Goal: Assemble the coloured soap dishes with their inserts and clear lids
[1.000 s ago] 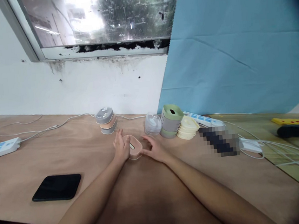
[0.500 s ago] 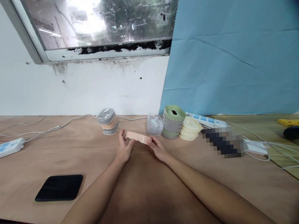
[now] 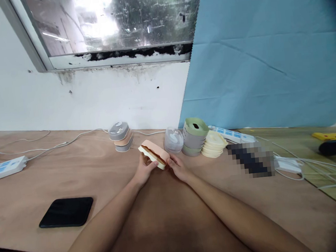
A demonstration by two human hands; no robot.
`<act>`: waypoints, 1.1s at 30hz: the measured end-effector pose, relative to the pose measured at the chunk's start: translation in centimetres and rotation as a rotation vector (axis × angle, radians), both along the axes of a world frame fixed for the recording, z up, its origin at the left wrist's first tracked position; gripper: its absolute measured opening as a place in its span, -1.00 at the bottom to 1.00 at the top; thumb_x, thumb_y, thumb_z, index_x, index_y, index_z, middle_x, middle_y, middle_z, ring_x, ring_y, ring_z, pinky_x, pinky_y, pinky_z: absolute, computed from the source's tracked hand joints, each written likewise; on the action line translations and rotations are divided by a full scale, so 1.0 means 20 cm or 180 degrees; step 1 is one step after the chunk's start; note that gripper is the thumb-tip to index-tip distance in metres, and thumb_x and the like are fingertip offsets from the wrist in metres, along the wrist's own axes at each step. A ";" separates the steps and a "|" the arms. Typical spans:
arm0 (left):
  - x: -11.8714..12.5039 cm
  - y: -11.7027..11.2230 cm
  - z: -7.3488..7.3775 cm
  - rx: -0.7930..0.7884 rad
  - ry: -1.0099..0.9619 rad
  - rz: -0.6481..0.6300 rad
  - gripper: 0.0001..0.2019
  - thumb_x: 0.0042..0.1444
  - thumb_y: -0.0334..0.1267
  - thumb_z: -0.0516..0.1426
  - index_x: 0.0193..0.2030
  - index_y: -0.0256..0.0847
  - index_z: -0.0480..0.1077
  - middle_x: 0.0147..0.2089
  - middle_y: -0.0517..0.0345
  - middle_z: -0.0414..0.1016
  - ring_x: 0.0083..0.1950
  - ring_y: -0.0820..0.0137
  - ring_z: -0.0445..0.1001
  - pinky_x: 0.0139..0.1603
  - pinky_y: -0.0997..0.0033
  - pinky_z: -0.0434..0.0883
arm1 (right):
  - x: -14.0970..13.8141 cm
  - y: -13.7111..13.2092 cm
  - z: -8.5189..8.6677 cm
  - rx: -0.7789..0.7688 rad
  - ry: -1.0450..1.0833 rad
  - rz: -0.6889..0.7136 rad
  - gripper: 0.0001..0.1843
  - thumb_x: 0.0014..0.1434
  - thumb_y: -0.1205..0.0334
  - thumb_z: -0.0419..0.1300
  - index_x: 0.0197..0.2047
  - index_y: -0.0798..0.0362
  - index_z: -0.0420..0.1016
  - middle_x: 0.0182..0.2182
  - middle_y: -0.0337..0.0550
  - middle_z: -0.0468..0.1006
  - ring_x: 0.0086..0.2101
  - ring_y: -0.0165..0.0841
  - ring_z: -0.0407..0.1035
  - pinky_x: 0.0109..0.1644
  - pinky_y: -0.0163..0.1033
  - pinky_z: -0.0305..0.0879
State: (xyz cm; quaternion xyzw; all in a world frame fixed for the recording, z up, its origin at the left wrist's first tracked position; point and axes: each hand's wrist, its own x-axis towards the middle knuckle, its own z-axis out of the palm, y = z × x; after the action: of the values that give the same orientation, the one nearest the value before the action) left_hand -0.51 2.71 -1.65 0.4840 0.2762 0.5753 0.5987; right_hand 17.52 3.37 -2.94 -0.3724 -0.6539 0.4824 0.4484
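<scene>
A peach plastic shell (image 3: 157, 148) with a wavy edge is between my hands, tilted above the tabletop. A cream plastic piece (image 3: 147, 153) lies along its near lower side, with a dark gap showing between the two. My left hand (image 3: 143, 172) grips the cream piece from below, thumb along its front. My right hand (image 3: 179, 168) pinches the right end of the peach shell. Just beyond stand a clear plastic stack (image 3: 173, 140), a green and grey shell stack (image 3: 195, 139) and a stack of cream pieces (image 3: 213, 145).
Grey and peach box parts (image 3: 120, 131) are stacked at the back left. A black phone-like slab (image 3: 66, 212) lies front left. Power strips (image 3: 7, 168) and white cables are on both sides. A pixelated dark object (image 3: 250, 159) lies right, near a white adapter (image 3: 289, 165).
The peach shell has tilted down to the right, and the cream piece at its near side has come into view. My left hand has turned and moved slightly lower; my right hand barely moved.
</scene>
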 end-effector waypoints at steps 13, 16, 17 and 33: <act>-0.04 0.04 -0.03 0.0454 0.0405 0.0075 -0.25 -0.08 -0.17 0.30 0.20 -0.13 0.01 0.19 -0.08 0.26 0.08 0.21 0.41 0.09 0.12 0.38 | 0.04 -0.08 0.12 0.0970 -0.1298 -0.1062 -0.62 0.17 -0.15 0.08 -0.26 0.02 0.41 -0.47 -0.23 0.44 -0.44 -0.35 0.29 -0.35 -0.28 0.19; -0.04 0.03 -0.02 0.0493 0.0456 -0.0016 -0.24 -0.06 -0.17 0.29 0.22 -0.13 -0.01 0.21 -0.11 0.24 0.09 0.20 0.41 0.09 0.11 0.38 | 0.05 -0.08 0.13 0.1097 -0.1265 -0.1267 -0.66 0.14 -0.11 0.14 -0.24 0.01 0.42 -0.48 -0.23 0.44 -0.46 -0.36 0.28 -0.36 -0.28 0.19; -0.04 0.02 -0.02 0.0490 0.0495 -0.0027 -0.24 -0.06 -0.17 0.29 0.22 -0.13 -0.02 0.21 -0.11 0.23 0.08 0.20 0.40 0.07 0.11 0.39 | 0.05 -0.07 0.14 0.1163 -0.1269 -0.1326 -0.67 0.12 -0.10 0.15 -0.25 0.01 0.42 -0.49 -0.23 0.44 -0.47 -0.36 0.27 -0.36 -0.28 0.19; -0.04 0.05 -0.05 0.0313 0.0807 0.0250 -0.20 -0.10 -0.14 0.29 0.24 -0.11 -0.01 0.10 -0.04 0.24 -0.05 0.30 0.40 -0.03 0.16 0.43 | 0.46 0.09 0.62 -0.0147 0.1676 -0.2624 -0.68 0.08 -0.04 0.18 -0.35 0.07 0.39 -0.59 -0.28 0.52 -0.74 -0.51 0.26 -0.71 -0.40 0.16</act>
State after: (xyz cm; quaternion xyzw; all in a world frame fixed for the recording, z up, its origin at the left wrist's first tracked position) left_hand -1.23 3.78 -2.57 0.5703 0.3399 0.5454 0.5116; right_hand 26.64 5.27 9.47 -0.4756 -0.3056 0.3568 0.7438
